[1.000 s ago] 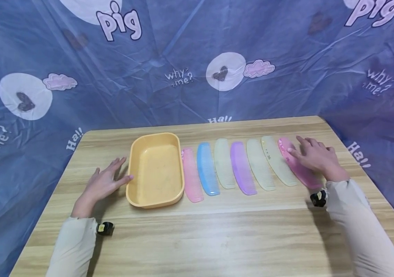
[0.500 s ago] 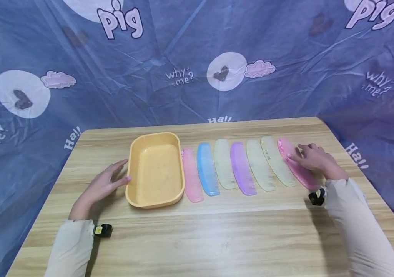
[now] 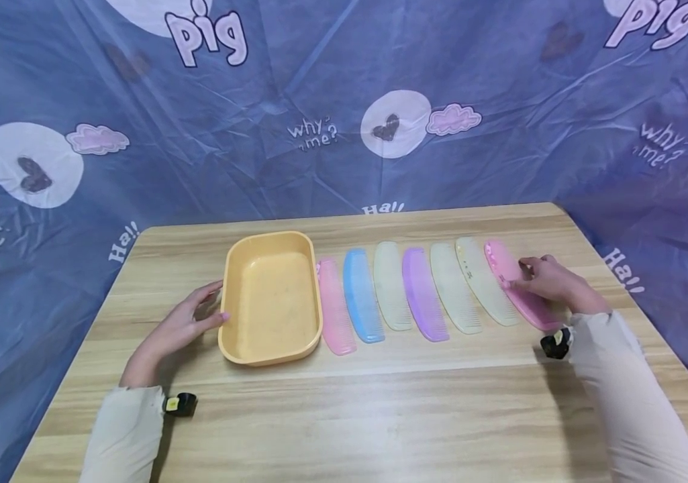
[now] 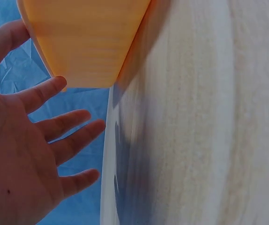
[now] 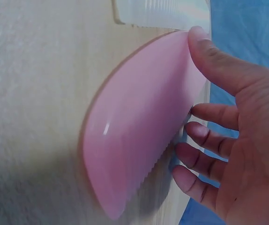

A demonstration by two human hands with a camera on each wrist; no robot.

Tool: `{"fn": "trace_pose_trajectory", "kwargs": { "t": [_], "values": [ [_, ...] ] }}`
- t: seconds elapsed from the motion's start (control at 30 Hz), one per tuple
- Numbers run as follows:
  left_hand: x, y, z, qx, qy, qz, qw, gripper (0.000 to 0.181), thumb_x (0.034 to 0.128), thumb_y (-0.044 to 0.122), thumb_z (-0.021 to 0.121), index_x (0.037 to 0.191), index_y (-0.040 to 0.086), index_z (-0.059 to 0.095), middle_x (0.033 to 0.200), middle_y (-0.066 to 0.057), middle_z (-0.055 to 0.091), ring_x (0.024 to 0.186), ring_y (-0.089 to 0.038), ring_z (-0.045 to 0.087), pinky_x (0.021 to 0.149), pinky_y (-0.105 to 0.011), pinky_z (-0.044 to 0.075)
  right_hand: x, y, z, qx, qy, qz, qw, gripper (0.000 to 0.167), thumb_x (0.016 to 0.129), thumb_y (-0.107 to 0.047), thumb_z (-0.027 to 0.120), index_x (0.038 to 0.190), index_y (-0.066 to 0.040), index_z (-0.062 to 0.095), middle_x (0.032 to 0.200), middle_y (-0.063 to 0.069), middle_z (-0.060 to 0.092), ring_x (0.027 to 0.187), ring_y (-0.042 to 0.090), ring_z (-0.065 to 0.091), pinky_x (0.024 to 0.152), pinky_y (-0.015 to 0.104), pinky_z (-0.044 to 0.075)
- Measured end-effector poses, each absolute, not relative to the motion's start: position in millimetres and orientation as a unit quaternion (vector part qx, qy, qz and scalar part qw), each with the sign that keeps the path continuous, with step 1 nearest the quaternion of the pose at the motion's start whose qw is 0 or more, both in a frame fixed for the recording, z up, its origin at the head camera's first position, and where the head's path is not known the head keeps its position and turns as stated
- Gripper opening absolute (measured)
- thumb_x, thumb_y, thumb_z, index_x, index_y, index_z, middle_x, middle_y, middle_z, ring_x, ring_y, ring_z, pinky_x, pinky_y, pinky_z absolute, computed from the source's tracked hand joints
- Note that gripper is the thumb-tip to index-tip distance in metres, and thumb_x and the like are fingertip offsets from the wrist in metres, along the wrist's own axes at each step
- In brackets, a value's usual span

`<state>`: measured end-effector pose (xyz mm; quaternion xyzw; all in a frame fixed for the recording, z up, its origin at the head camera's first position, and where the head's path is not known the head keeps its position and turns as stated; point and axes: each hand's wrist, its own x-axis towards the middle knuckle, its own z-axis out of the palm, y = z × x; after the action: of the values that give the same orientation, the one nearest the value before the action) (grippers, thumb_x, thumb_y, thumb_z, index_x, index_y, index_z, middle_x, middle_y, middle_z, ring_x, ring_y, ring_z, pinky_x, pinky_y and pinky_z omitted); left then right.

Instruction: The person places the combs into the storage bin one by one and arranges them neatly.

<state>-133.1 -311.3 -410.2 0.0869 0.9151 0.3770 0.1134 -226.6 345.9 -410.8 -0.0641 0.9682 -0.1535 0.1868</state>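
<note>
At the head view's right, the right hand [image 3: 552, 280] pinched the rightmost pink comb [image 3: 531, 305] between thumb and fingers; left of centre, the left hand [image 3: 177, 327], fingers spread wide, touched the yellow tray [image 3: 271, 302]

Even light in the head view, dimmer and softer wrist views.
In the head view, a pale glare is spread over the near part of the table [image 3: 388, 429], and soft shadows are cast beside the left sleeve [image 3: 126, 429] and right sleeve [image 3: 627, 382]. In the left wrist view, the left hand [image 4: 26, 140] is dimly lit and fine grain is blurred. In the right wrist view, a small white glint is caught on the pink comb [image 5: 134, 117].
</note>
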Motion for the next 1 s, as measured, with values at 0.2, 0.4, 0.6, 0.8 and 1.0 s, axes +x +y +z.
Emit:
{"fn": "trace_pose_trajectory", "kwargs": {
  "t": [0.2,0.4,0.6,0.8,1.0],
  "values": [
    [-134.7,-311.4,-410.1,0.083,0.916,0.374,0.119,0.079,0.0914,0.033,0.064,0.151,0.002,0.024,0.152,-0.03,0.028,0.136,-0.051,0.032,0.108,-0.066,0.024,-229.4,348.0,-412.5,-0.07,0.964,-0.176,0.184,0.087,0.088,-0.042,0.066,0.135,0.024,0.033,0.118,0.043,0.048,0.088,0.032,0.054,0.069,0.031,0.046],
    [-134.2,-311.5,-408.3,0.07,0.917,0.373,0.125,0.081,0.0908,0.036,0.065,0.153,0.006,0.023,0.152,-0.029,0.03,0.137,-0.05,0.031,0.108,-0.067,0.024,-230.3,346.8,-413.6,-0.071,0.957,-0.212,0.183,0.08,0.087,-0.033,0.069,0.133,0.024,0.036,0.11,0.037,0.057,0.078,0.021,0.058,0.063,0.026,0.047],
    [-134.8,-313.1,-411.2,0.064,0.913,0.381,0.133,0.08,0.0911,0.037,0.065,0.154,0.009,0.023,0.153,-0.026,0.03,0.138,-0.049,0.029,0.107,-0.069,0.024,-227.4,345.7,-412.1,-0.048,0.951,-0.238,0.193,0.081,0.086,-0.033,0.069,0.135,0.021,0.033,0.111,0.036,0.055,0.082,0.023,0.059,0.064,0.027,0.047],
    [-136.8,-313.1,-417.2,0.069,0.902,0.406,0.132,0.079,0.091,0.035,0.066,0.153,0.009,0.024,0.152,-0.023,0.034,0.138,-0.047,0.032,0.107,-0.068,0.025,-225.8,347.8,-408.8,-0.024,0.946,-0.253,0.2,0.078,0.085,-0.033,0.07,0.132,0.017,0.032,0.106,0.033,0.054,0.082,0.025,0.058,0.066,0.028,0.047],
    [-136.1,-314.9,-415.7,0.066,0.901,0.408,0.136,0.079,0.0907,0.035,0.066,0.153,0.01,0.025,0.151,-0.024,0.036,0.137,-0.046,0.033,0.107,-0.068,0.025,-229.8,350.4,-408.7,-0.021,0.934,-0.282,0.219,0.074,0.087,-0.024,0.07,0.132,0.018,0.03,0.099,0.027,0.054,0.079,0.02,0.056,0.064,0.028,0.049]
  ]
}}
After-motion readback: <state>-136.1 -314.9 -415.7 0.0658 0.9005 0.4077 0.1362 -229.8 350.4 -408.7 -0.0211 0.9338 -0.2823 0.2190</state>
